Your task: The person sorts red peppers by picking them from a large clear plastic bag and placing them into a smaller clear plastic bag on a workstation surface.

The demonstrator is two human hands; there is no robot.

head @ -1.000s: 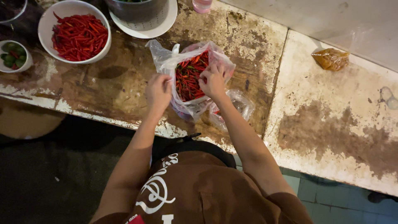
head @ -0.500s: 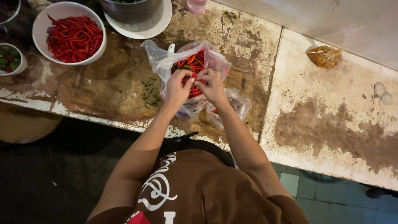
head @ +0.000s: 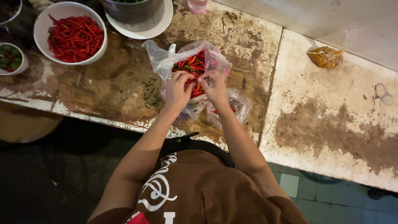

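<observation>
A clear plastic bag full of red chillies with green stems lies open on the worn counter. My left hand and my right hand are both at the bag's near side, fingers curled and pinching a chilli among the pile. Exactly which chilli each hand grips is hidden by the fingers. A small heap of green stems lies on the counter just left of my left hand. A second, smaller clear bag sits under my right wrist.
A white bowl of red chillies stands at far left, with a small bowl of green pieces beside it. A metal pot on a white plate is behind the bag. A small yellow-brown packet lies on the pale slab at right.
My left hand came in from the bag's left edge to meet the right hand over the chillies. A heap of green stems now shows on the counter where that hand was.
</observation>
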